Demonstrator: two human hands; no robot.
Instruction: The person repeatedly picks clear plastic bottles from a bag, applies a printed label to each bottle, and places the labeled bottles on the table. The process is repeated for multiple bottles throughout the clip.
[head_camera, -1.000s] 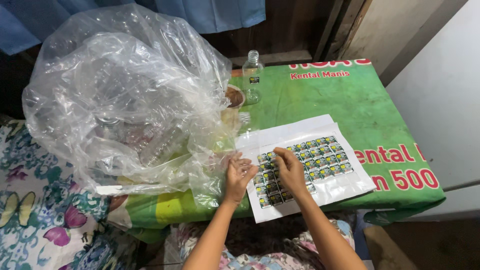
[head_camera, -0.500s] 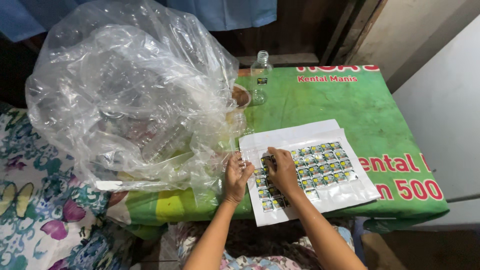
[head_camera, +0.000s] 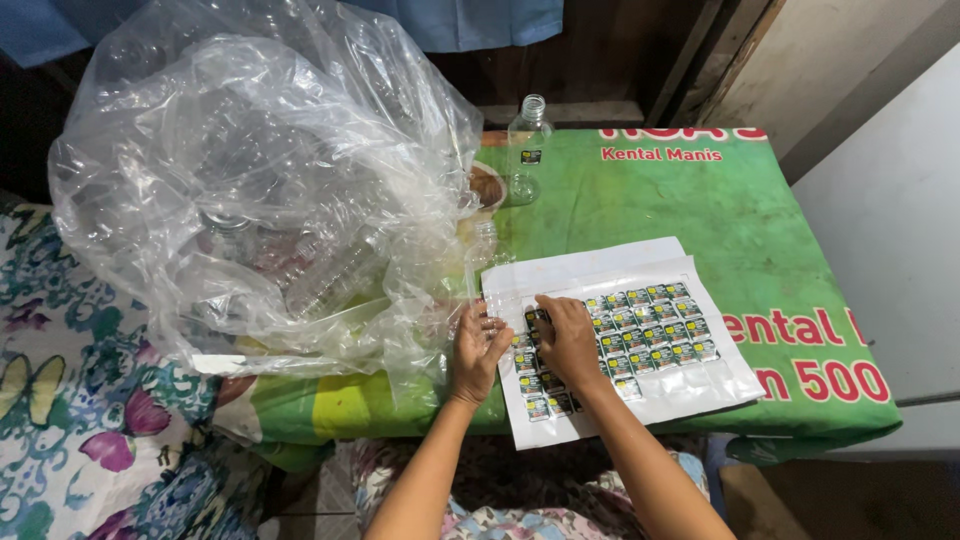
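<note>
Head view: white rectangular sticker sheet (head_camera: 640, 330) with rows of small dark labels lies flat on bench, over green printed plastic cover (head_camera: 700, 200). Left hand (head_camera: 478, 348) at sheet's 9 o'clock edge, fingers curled, pressing edge down. Right hand (head_camera: 566, 338) rests on label rows, fingertips pinching one label. Large clear crumpled plastic bag (head_camera: 260, 180) at 10 o'clock of hands. Empty clear plastic bottle (head_camera: 527, 150) upright at 12 o'clock.
</note>
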